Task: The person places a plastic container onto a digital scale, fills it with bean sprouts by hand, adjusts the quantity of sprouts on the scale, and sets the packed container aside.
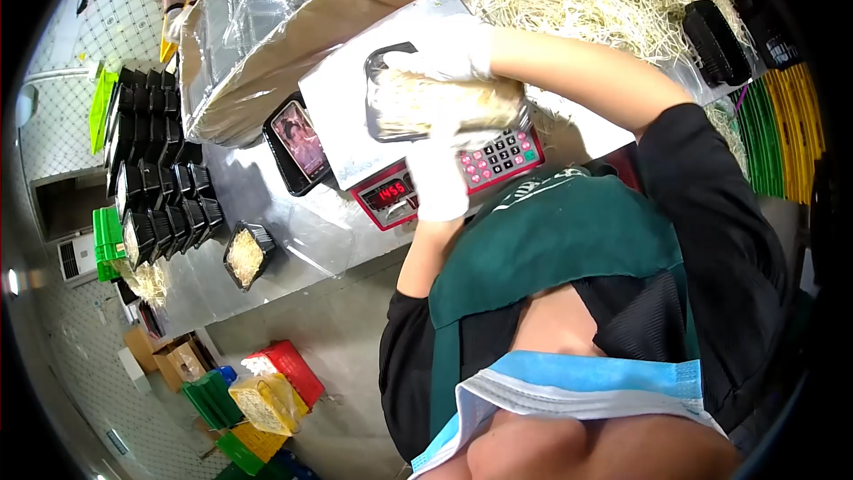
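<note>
Loose shreds [449,105] over a scale [345,100]
Right hand [451,49] at the tray's [391,136] far side, left hand [435,180] at its near side — blurred, so whether fingers pinch or spread I cannot tell. Tilting could spill shreds; a pressing palm could skew the weight.

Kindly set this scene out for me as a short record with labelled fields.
Right hand: white-gloved, at the far edge of a rectangular black plastic tray holding pale, thin strands
Left hand: white-gloved, at that tray's near edge
Device: red digital scale with a pale flat platform, beneath the tray; red digits lit
On the shiny metal table: lone black plastic container of similar strands
Far left: stacked black plastic containers
</note>
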`<state>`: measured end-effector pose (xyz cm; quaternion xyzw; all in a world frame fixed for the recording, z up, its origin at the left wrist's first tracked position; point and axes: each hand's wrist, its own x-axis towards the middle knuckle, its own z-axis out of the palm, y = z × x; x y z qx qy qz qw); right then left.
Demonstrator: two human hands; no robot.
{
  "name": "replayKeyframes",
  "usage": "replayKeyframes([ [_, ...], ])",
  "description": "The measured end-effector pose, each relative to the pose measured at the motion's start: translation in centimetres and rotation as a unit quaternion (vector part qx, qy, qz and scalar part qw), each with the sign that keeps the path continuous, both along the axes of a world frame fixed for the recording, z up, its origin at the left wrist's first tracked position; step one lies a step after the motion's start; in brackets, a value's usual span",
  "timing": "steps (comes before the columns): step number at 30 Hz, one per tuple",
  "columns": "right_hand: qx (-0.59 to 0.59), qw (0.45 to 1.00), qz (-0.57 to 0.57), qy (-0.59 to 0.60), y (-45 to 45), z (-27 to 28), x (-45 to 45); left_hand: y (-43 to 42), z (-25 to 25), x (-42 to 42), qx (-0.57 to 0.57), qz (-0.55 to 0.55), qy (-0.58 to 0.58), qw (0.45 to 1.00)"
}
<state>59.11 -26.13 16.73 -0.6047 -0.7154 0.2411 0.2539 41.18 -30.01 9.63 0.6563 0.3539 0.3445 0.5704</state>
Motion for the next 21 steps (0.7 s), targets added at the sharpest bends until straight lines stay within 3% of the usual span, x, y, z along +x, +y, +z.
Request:
replayKeyframes([
  [1, -0.016, 0.998, -0.019, 0.052, -1.4, 1.4, -0.4, -0.5, 2.8, 0.6, -0.178, 0.127, -0.228, 0.949],
  [2, -0.034, 0.993, -0.037, 0.104, -2.8, 2.1, -0.4, 1.1, 3.0, -1.5, -0.186, 0.175, -0.278, 0.926],
  [4, 0.056, 0.967, -0.085, 0.235, -5.7, -1.4, 1.5, 4.7, 3.6, -8.2, -0.145, 0.222, -0.3, 0.916],
  [6, 0.059, 0.951, -0.186, 0.239, -10.1, -1.1, 3.4, 8.9, 3.3, -16.0, -0.106, 0.268, -0.302, 0.909],
  [10, 0.045, 0.885, -0.451, 0.107, -18.8, -8.3, 12.4, 16.1, 0.1, -30.4, -0.098, 0.391, -0.251, 0.88],
  [12, 0.059, 0.859, -0.506, 0.043, -22.5, -9.6, 16.8, 18.8, -2.2, -36.3, -0.112, 0.448, -0.211, 0.862],
  [14, 0.128, 0.804, -0.561, 0.148, -25.3, -11.6, 21.4, 20.7, -4.8, -41.1, -0.134, 0.487, -0.175, 0.845],
  [17, 0.166, 0.785, -0.593, -0.069, -29.2, -12.6, 28.9, 20.7, -7.3, -43.1, -0.166, 0.586, -0.113, 0.785],
  [18, 0.16, 0.762, -0.613, -0.133, -30.3, -12.3, 30.7, 17.5, -4.2, -36.6, -0.095, 0.65, -0.056, 0.752],
  [20, 0.047, 0.69, -0.634, -0.347, -31.8, -10.7, 32.8, 15.1, -3.7, -32.5, -0.032, 0.685, -0.015, 0.727],
  [21, 0.052, 0.669, -0.637, -0.379, -32.9, -11.3, 34.3, 14.3, -4.5, -31.2, 0.032, 0.669, 0.0, 0.743],
])
